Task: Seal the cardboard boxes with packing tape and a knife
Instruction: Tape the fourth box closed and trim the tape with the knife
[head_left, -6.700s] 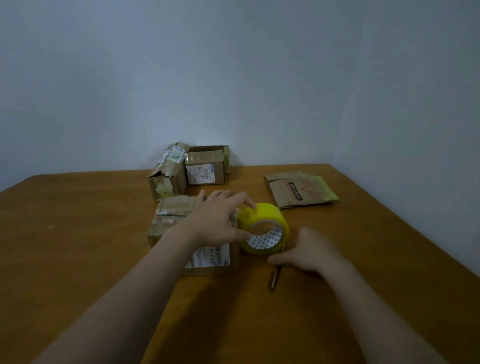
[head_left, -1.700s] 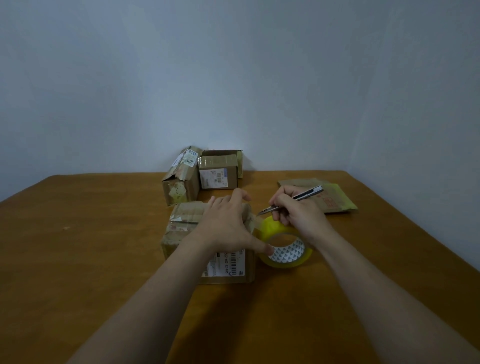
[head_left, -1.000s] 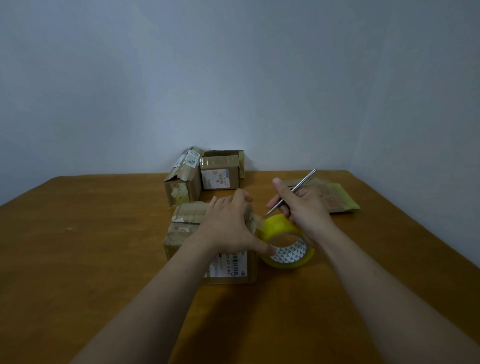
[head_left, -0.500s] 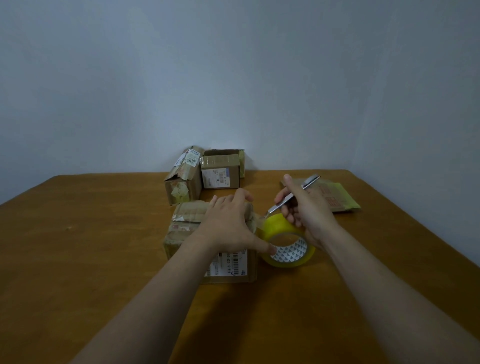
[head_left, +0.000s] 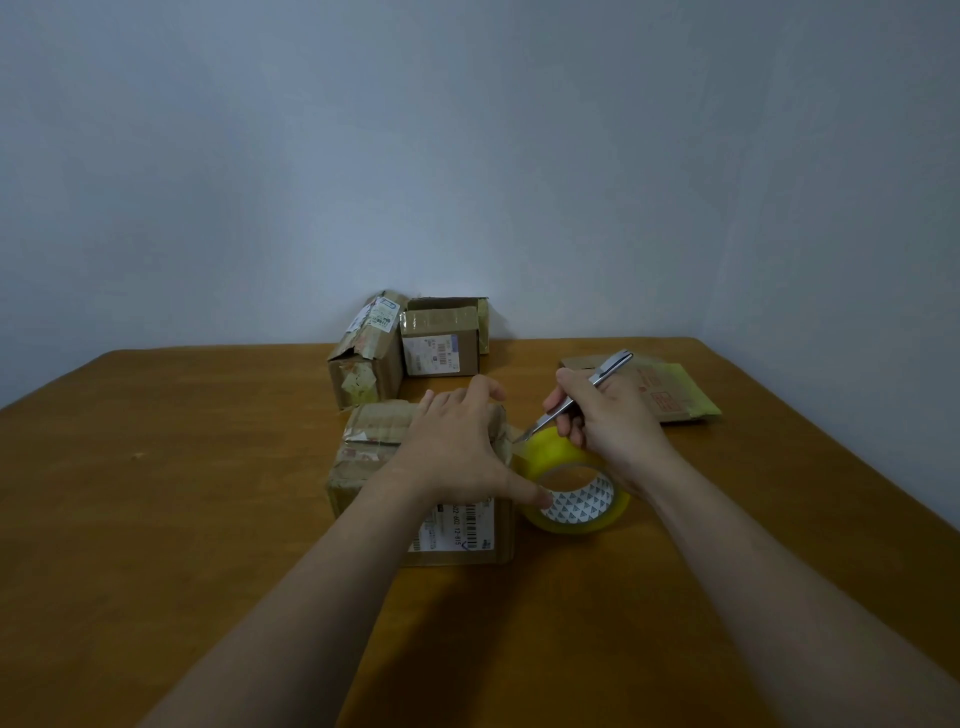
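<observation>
A small cardboard box (head_left: 374, 457) with a white barcode label sits at the table's middle. My left hand (head_left: 457, 447) lies spread over its top right, fingers pressing down, the thumb reaching to the yellow tape roll (head_left: 576, 488) that stands against the box's right side. My right hand (head_left: 608, 421) grips a slim silver knife (head_left: 576, 400) like a pen. Its blade tip points down-left at the strip of tape between the roll and the box edge.
Two more cardboard boxes (head_left: 363, 358) (head_left: 441, 338) stand together at the back by the wall. A flattened box (head_left: 670, 389) lies at the back right, behind my right hand. The wooden table (head_left: 156, 493) ends near the wall on the right.
My right hand picked the knife up from the table, raised it over the roll, and has tilted the blade down to the tape at the box edge. My left hand stayed pressing on the box.
</observation>
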